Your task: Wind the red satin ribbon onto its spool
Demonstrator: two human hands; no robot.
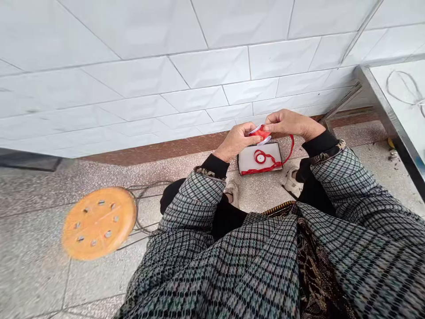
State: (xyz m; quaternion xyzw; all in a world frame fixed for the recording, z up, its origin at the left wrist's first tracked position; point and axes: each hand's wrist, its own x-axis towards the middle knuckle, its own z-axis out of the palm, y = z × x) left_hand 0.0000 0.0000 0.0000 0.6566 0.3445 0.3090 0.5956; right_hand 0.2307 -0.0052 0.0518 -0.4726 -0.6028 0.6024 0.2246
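My left hand (239, 138) is closed on a white-rimmed spool of red ribbon (264, 140), gripping it from the left. On the other side, my right hand (288, 122) pinches the red ribbon at the spool with thumb and fingers. A length of red ribbon (292, 148) hangs below my right hand and runs down to a shallow white tray (244, 155) with a dark rim on the floor. Inside the tray lies a second, smaller roll of red ribbon (260, 157) with a white core, beside loose twisted ribbon.
An orange round stool (99, 221) with metal legs stands to the left. The white tiled wall (206, 66) rises just ahead. At the right is a metal-edged table (395, 115) with a loop of pale cord on it. My shoes (293, 182) flank the tray.
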